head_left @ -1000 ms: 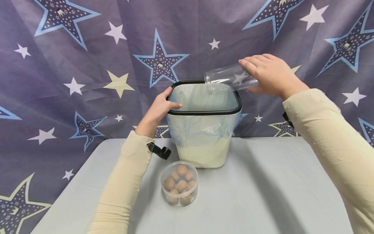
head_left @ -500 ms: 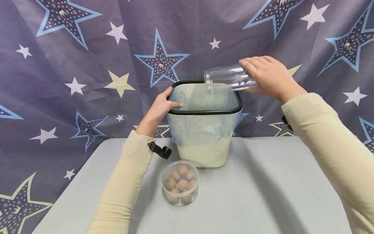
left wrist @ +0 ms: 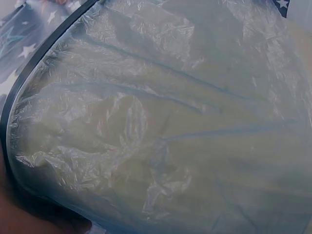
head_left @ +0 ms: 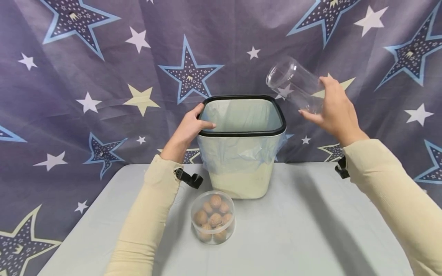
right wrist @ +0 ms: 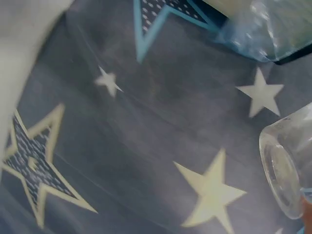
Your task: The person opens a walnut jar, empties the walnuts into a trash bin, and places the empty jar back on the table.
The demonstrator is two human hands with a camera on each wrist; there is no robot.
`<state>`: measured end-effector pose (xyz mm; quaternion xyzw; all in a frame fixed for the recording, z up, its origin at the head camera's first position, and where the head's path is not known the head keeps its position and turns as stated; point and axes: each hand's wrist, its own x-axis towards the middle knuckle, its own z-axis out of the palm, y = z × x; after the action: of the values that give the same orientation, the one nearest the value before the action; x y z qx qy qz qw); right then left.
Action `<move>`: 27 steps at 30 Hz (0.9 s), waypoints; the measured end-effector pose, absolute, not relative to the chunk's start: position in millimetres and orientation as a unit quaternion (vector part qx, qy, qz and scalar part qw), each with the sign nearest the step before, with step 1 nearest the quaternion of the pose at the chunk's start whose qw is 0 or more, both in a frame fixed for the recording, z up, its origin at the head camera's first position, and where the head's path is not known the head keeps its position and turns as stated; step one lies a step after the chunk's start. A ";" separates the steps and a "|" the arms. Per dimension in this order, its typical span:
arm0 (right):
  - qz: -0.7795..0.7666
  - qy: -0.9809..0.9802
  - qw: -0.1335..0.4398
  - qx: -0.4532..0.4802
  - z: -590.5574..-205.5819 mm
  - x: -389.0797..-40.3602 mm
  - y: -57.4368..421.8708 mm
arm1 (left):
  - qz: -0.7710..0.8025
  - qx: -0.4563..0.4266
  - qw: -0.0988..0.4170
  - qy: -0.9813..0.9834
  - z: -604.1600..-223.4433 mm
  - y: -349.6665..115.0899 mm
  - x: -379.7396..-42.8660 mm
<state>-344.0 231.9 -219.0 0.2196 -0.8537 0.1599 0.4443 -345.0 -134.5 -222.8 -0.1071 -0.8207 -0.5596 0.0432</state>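
Observation:
My left hand (head_left: 188, 128) grips the left side of the black rim of a cream trash can (head_left: 241, 184), thumb inside the opening. A pale translucent liner is folded over the can's outside; in the left wrist view this liner (left wrist: 161, 122) fills most of the frame. To the right and above the can, my right hand (head_left: 338, 111) holds a clear plastic jar (head_left: 297, 86) near its base. The jar is tilted, mouth toward the upper left, and nothing shows inside it. In the right wrist view only the jar's base end (right wrist: 287, 161) appears, at the right edge.
A round clear tub (head_left: 213, 234) of several walnuts (head_left: 215, 219) stands on the pale table (head_left: 293, 237), in front of the can and beside my left forearm. Behind the table hangs a purple-grey curtain (head_left: 224, 46) printed with stars.
The jar, earlier roughly level with its mouth over the can, has swung mouth-up and moved right, away from the opening. My left hand keeps its place on the rim.

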 end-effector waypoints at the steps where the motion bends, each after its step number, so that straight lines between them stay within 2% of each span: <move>1: 0.171 -0.849 0.449 0.220 -225.8 -344.4 233.8 | -0.557 -0.107 0.043 -0.822 -222.5 -135.0 -344.9; 12: 0.280 -0.840 0.430 0.174 -300.5 -332.4 247.7 | -0.547 -0.104 0.043 -0.830 -222.5 -137.2 -345.3; 27: 0.416 -0.822 0.381 0.072 -351.2 -315.3 244.8 | -0.558 -0.106 0.044 -0.822 -224.4 -136.9 -346.7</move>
<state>-315.3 244.8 -351.2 0.0721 -0.8224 0.4161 0.3813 -346.7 -136.9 -224.4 -0.1064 -0.8220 -0.5577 0.0439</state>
